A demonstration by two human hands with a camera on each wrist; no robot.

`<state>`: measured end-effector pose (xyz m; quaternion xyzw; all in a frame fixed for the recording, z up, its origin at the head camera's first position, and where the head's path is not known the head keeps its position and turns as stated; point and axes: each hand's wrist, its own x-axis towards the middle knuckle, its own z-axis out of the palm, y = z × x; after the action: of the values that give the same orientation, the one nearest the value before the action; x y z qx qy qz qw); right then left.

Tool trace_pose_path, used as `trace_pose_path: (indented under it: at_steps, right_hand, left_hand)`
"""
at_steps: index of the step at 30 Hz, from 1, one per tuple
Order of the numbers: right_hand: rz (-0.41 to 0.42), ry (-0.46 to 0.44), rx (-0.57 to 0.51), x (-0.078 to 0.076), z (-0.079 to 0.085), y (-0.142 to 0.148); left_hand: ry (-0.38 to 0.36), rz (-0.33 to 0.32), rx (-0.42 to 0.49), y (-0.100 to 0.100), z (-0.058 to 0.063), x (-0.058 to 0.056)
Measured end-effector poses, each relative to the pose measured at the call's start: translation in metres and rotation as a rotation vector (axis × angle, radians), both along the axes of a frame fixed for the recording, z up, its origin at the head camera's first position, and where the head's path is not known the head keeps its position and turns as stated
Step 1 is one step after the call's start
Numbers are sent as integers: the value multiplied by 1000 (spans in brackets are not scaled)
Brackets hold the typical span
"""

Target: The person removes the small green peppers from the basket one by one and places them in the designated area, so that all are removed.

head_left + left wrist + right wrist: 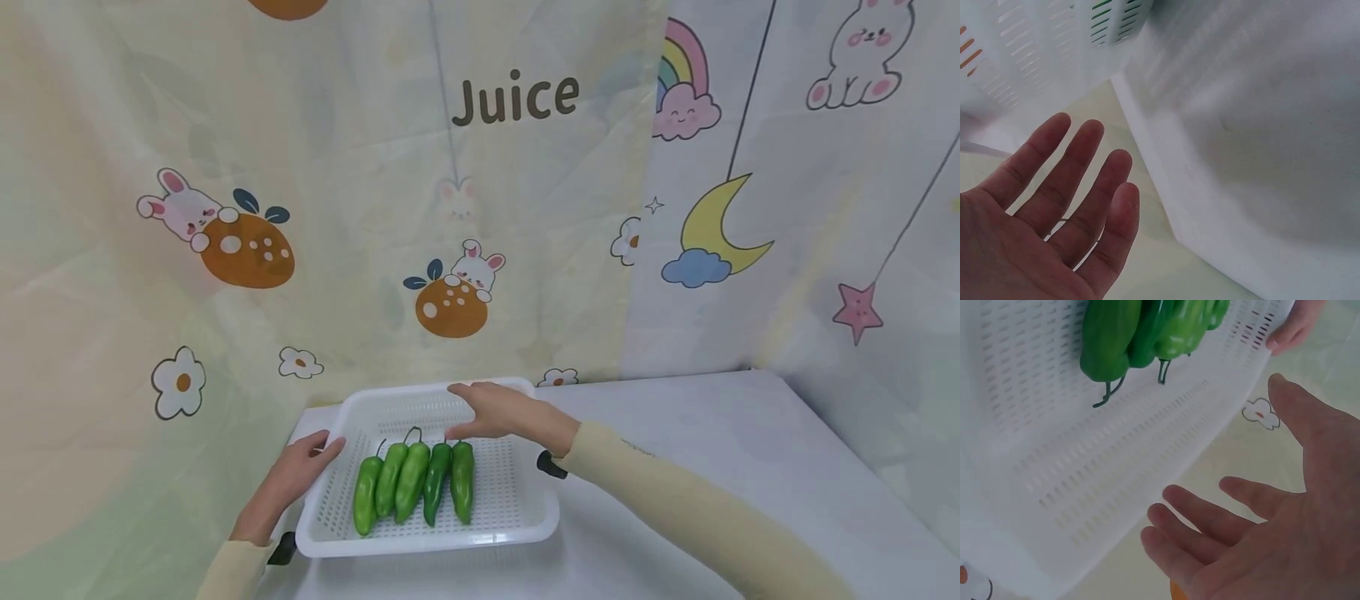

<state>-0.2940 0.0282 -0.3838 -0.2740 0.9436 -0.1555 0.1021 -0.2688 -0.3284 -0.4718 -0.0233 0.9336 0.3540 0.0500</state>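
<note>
A white perforated plastic basket (pixel 427 546) sits on the table with several long green chili peppers (pixel 412 483) lying side by side in it, stems toward the far wall. Beside the basket's left wall is my left hand (pixel 300 468), its fingers extended and nothing in its palm in the left wrist view. My right hand (pixel 501 410) reaches over the far right part of the basket, above the rightmost pepper (pixel 462 483). Its fingers are spread and hold nothing; in the right wrist view the fingertips come right up to the basket's rim (pixel 1119 545).
The white table (pixel 675 467) extends to the right of the basket, with its far edge against a printed cloth (pixel 360 250) showing cartoon rabbits, flowers and the word Juice. Dark straps sit at both wrists, beside beige sleeves (pixel 660 492).
</note>
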Motion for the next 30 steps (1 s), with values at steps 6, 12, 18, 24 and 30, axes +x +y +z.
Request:
trace_pose_path:
  at_steps: [6,12,18,24,30]
  right_hand:
    - [-25,-70,63,-6,-14,-13]
    - [-53,-107,184,-2,-27,-21]
    - [-69,-113,231,-1,-38,-29]
    - [-100,-131,198,-3,-47,-33]
    - [-130,-146,184,-2,-54,-37]
  left_hand:
    - [6,0,2,-1,-1,0]
    - [7,3,15,-1,-3,0]
    - [9,10,23,-1,-4,0]
    - [6,12,25,-1,-3,-1]
    - [-8,14,35,-1,-4,-1]
